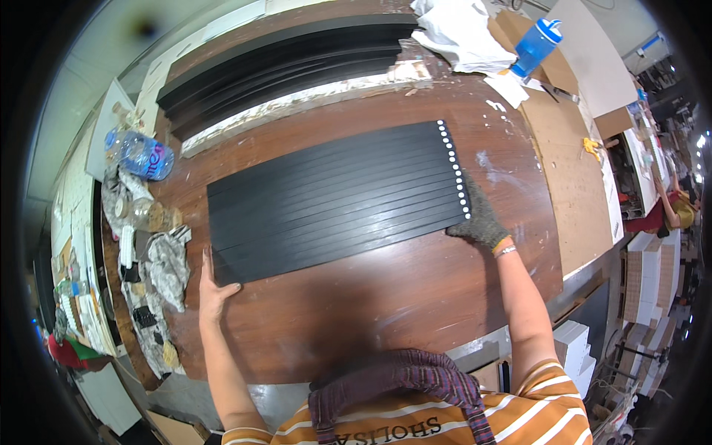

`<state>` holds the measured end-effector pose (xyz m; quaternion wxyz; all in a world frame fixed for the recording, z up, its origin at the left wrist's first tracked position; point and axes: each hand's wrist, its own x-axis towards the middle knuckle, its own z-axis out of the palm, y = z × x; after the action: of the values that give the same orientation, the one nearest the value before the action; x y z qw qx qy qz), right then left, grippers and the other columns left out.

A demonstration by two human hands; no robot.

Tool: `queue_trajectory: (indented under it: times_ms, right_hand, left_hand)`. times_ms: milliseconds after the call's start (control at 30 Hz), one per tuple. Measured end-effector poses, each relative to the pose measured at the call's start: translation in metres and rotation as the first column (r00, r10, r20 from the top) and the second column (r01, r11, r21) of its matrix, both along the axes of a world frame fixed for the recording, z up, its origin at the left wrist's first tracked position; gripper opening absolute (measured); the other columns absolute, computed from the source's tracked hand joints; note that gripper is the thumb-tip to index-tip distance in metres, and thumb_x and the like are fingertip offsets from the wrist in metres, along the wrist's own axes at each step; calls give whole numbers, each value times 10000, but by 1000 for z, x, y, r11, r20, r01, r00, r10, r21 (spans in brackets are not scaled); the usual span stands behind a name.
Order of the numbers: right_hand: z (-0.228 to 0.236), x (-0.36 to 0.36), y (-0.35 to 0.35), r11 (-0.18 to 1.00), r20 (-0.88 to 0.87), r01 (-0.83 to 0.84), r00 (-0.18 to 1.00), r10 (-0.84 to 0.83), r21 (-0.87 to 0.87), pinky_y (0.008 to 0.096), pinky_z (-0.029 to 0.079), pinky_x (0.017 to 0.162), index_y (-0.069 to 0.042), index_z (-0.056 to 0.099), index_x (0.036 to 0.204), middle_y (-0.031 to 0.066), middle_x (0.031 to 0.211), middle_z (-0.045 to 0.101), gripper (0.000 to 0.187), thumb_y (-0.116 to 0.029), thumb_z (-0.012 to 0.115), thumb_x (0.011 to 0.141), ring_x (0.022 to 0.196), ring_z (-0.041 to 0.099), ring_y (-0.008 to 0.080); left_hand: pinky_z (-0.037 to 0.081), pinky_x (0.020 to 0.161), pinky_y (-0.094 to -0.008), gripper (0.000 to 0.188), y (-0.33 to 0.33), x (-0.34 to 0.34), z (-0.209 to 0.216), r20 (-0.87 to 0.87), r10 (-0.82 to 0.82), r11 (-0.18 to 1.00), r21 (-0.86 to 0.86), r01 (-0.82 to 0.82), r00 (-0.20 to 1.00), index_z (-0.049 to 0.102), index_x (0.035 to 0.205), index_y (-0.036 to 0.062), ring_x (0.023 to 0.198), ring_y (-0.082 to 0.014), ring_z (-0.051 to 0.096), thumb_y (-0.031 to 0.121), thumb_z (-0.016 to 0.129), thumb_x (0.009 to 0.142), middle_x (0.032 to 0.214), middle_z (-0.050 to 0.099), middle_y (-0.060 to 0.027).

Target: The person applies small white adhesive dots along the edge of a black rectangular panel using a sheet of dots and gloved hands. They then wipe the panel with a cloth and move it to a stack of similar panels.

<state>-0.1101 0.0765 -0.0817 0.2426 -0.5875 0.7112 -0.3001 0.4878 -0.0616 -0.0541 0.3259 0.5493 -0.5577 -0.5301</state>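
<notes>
A set of long black slats (334, 200) lies side by side on the brown table, forming one flat block tilted up toward the right. White round dots run along its right end, one after another. My bare left hand (213, 293) grips the near left corner, thumb along the near edge and fingers against the left end. At the near right corner, my right hand (478, 216), in a dark grey glove, holds the right end with its thumb at the near edge. Some gloved fingers are hidden behind that end.
Beyond the slats, more black boards (289, 63) are stacked on a pale, paint-spattered support. A clear water bottle (141, 154), a jar (152, 215) and stained rags (167, 271) sit left. White cloth (463, 37), a blue bottle (535, 48) and cardboard (575, 193) lie right.
</notes>
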Motion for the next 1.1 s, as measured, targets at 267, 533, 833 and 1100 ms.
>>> queue_trajectory:
  times_ms: [267, 533, 833, 1100]
  right_hand:
    - [0, 0, -2, 998, -127, -52, 990, 57, 37, 435, 241, 1248, -65, 276, 1586, 171, 1628, 320, 1353, -329, 984, 463, 1504, 294, 349]
    - [17, 12, -5, 994, 29, 55, 998, -58, 91, 389, 352, 1198, -96, 290, 1588, 149, 1594, 397, 1376, -259, 996, 419, 1456, 399, 321]
    - [55, 4, 35, 969, 436, 30, 889, -138, 245, 328, 432, 1113, 8, 476, 1477, 107, 1417, 602, 1038, -72, 931, 548, 1286, 565, 200]
    - [85, 7, 86, 803, 385, -9, 881, -276, 596, 344, 509, 1002, 45, 579, 1379, 142, 1280, 680, 768, -244, 890, 739, 1180, 628, 208]
  left_hand:
    - [282, 1211, -365, 1295, -10, -5, 1, 259, -130, 984, -87, 157, 957, 161, 1614, 4, 1432, -252, 378, -33, 788, 482, 1569, 374, -99]
    - [273, 1217, -352, 1216, -15, -12, 13, 273, -97, 986, -103, 129, 957, 307, 1568, -16, 1406, -251, 411, -40, 770, 445, 1518, 445, -104]
    - [342, 1168, -346, 1112, 23, 16, 56, 189, -127, 987, 126, 104, 974, 421, 1482, -120, 1296, -276, 540, 77, 721, 430, 1418, 559, -185]
    - [347, 1140, -404, 901, 63, 57, 77, 176, 58, 931, 345, -116, 983, 562, 1369, -78, 1283, -298, 508, 311, 867, 615, 1321, 587, -170]
